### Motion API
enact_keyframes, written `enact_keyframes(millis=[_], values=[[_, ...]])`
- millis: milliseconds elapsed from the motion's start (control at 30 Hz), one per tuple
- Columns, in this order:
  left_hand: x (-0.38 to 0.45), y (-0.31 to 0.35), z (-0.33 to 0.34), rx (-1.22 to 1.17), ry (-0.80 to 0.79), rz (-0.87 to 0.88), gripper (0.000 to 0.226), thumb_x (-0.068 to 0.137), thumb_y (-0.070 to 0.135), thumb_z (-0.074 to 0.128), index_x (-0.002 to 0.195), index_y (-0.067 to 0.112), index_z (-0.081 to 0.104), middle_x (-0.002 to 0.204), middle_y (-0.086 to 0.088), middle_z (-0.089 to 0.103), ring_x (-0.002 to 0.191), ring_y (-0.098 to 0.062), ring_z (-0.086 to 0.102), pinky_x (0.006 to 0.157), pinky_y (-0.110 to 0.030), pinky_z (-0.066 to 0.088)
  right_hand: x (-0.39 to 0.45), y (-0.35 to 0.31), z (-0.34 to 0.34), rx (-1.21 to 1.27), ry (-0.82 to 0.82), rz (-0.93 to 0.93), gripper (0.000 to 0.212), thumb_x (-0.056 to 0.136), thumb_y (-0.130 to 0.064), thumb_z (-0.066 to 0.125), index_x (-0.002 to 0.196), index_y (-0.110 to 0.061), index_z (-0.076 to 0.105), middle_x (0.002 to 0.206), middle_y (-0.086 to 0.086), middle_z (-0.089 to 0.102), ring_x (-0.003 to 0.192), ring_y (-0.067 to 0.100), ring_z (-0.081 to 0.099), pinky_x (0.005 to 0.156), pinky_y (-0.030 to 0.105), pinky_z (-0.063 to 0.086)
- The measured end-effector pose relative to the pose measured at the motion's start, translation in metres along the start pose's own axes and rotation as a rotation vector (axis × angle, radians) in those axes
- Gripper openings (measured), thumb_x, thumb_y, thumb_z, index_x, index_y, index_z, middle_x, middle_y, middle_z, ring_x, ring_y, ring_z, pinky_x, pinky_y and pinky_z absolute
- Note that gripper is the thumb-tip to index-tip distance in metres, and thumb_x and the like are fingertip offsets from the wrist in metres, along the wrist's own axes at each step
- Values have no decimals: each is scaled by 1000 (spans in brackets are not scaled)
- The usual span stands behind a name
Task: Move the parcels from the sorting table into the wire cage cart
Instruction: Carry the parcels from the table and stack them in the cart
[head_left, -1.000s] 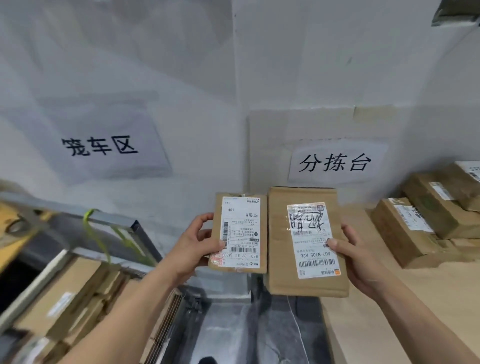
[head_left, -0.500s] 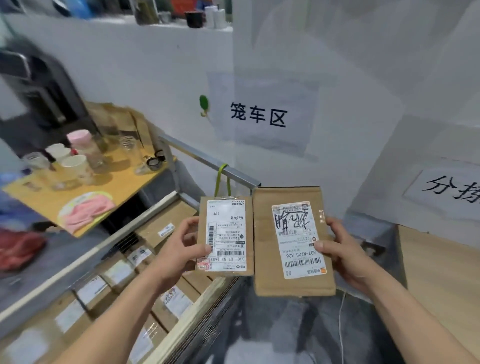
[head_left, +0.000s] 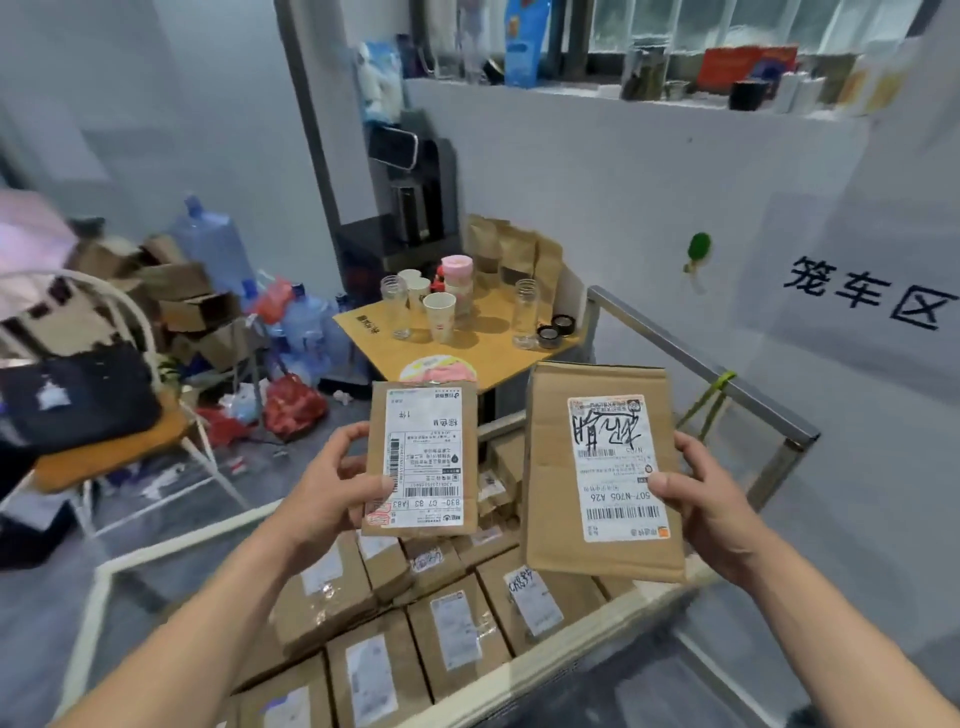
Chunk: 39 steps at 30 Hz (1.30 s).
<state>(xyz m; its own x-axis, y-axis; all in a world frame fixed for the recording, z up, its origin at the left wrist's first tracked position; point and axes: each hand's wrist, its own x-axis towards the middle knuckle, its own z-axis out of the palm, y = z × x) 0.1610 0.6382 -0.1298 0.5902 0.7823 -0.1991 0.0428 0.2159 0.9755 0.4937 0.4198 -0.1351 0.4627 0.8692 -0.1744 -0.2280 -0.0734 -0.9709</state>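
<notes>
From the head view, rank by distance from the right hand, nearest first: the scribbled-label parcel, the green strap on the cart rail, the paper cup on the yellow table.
1. Scribbled-label parcel, held in the right hand.
2. Green strap, on the rail just above.
3. Paper cup, far upper left on the table.

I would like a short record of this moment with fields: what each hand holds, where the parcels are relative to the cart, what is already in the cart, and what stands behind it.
left hand: left hand grips the smaller parcel, label facing the camera
right hand: right hand grips the larger parcel, label with black scribble
parcel position: both held up above the wire cage cart, not yet released
cart contents: many brown parcels lying flat, labels up
behind cart: small yellow table with cups and jars
wall sign: 笼车区
</notes>
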Motion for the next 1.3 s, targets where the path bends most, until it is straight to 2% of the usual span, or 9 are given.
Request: enact_keyframes(millis=[200,367,467,633,733,833,933,1067,1300], values=[[-52,8,-61,-35,198,47,86,49,24,84,128,33,50,106,-14,75,92,-39,72,78,-51,58,39,-5,73,-32,-179,17,79,57,-15,80,130,-21,50,105,16,76,80,32,74,70,44,58],[-99,0,-96,-82,395,53,88,46,26,86,127,35,52,110,-17,74,92,-38,72,77,-49,58,62,-3,124,-69,-324,68,94,45,-30,85,132,-27,50,107,16,76,92,40,71,84,54,51],[-128,-8,-110,-107,514,52,83,43,26,85,121,34,57,107,-17,74,84,-34,72,74,-47,57,69,3,150,-77,-402,95,91,45,-31,84,130,-27,52,105,15,77,92,39,66,79,49,39],[-177,-36,-117,-159,649,3,76,47,27,84,118,33,57,107,-15,75,90,-37,60,73,-45,46,68,27,183,-114,-516,143,87,50,-29,83,130,-29,51,103,8,78,88,29,73,83,51,50],[-201,-57,-119,-151,719,-45,79,47,27,84,121,32,57,113,-17,73,94,-40,69,86,-58,52,62,46,198,-138,-549,178,88,47,-31,81,131,-31,52,105,6,78,87,25,76,78,45,53],[-217,-75,-123,-139,766,-103,79,47,28,84,122,34,57,111,-14,74,96,-40,72,85,-59,54,57,64,214,-182,-577,213,89,44,-35,80,129,-29,53,103,7,78,85,26,76,75,45,49],[-223,-92,-134,-151,797,-146,70,56,19,80,120,34,57,107,-10,76,87,-33,74,76,-47,59,57,82,230,-227,-586,277,91,42,-38,80,128,-31,52,102,7,78,89,27,76,78,46,55],[-218,-111,-162,-156,781,-202,67,64,10,78,124,30,56,96,-7,77,74,-26,73,56,-35,56,62,107,260,-271,-564,344,87,43,-34,82,125,-32,54,100,12,78,79,27,76,55,33,55],[-192,-142,-253,-183,722,-339,65,70,6,81,126,27,55,96,-8,77,76,-25,75,54,-31,56,80,161,337,-349,-497,451,69,62,-22,76,127,-27,53,100,11,78,87,30,76,65,41,58]])
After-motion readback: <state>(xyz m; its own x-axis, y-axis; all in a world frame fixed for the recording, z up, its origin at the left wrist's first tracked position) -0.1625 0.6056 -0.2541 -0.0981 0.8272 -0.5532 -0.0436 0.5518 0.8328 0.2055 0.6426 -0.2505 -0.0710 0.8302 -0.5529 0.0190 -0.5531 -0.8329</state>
